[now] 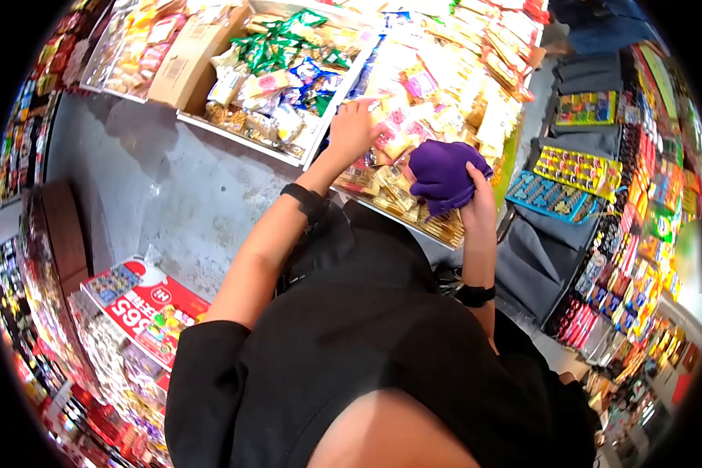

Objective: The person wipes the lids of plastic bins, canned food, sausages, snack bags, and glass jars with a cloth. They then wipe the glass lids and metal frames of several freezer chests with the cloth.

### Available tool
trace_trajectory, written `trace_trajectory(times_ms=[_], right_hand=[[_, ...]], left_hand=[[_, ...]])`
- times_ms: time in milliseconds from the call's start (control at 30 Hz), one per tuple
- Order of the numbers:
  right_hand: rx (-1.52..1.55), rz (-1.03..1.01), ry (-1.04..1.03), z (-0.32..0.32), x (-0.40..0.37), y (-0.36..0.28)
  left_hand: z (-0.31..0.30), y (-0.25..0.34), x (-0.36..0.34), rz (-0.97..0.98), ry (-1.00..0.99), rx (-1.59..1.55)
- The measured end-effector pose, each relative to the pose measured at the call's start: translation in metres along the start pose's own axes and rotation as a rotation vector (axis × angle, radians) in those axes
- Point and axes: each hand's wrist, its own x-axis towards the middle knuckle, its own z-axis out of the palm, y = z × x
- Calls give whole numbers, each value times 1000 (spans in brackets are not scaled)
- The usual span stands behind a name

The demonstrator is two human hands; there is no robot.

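My right hand [480, 196] grips a bunched purple cloth [448, 175], thumb on its near side, over the front part of a display of wrapped snacks. The cloth hides some of the packets beneath it. My left hand [353, 131] reaches over the left edge of the same display, fingers apart and bent downward beside pink-and-white packets [391, 136]; its fingertips are partly hard to make out in the glare. A purple-and-yellow packet [419, 79] lies farther back. Gold-wrapped packets [398, 187] fill the front.
Left of the display is a white-edged bin [246, 148] of green, blue and clear packets, with a cardboard box [195, 58] beside it. Grey cloth with yellow packs [577, 168] and a blue pack [550, 195] lies right. A red sign [144, 304] stands at lower left.
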Motion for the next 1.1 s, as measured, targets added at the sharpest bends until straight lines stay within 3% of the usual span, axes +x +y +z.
trace_trajectory(times_ms=[67, 167, 267, 300, 400, 500, 600, 633, 733, 867, 1000, 1067, 1100], right_hand=[[-28, -48, 22, 3, -7, 6], [-49, -74, 44, 15, -20, 14], [-146, -107, -14, 32, -20, 20], [-151, -108, -15, 37, -18, 23], [-299, -226, 68, 48, -5, 30], [-345, -282, 76, 62, -10, 28], [-346, -278, 129, 58, -10, 30], [-350, -279, 130, 57, -11, 31], [-311, -280, 161, 54, -13, 36], [-424, -324, 188, 54, -13, 44], [-373, -374, 218, 70, -17, 38], [-350, -401, 208, 67, -10, 40], [-313, -432, 198, 67, -6, 42]], left_hand=[[-3, -6, 7, 30, -15, 92], [-18, -18, 16, 19, -118, -19], [-45, -29, 39, -26, -433, -153], [-46, -32, 40, -26, -430, -157], [-29, -50, 37, 223, -409, -238], [-31, -26, 23, 563, -331, 48], [-15, -23, 19, 740, -168, 172], [-15, -24, 19, 739, -165, 168], [-11, -30, 29, 622, -422, -2], [-7, -39, 26, 653, -557, 28], [-22, -39, 28, 612, -399, -124], [-31, -38, 25, 539, -600, -184], [-34, -32, 21, 530, -592, -190]])
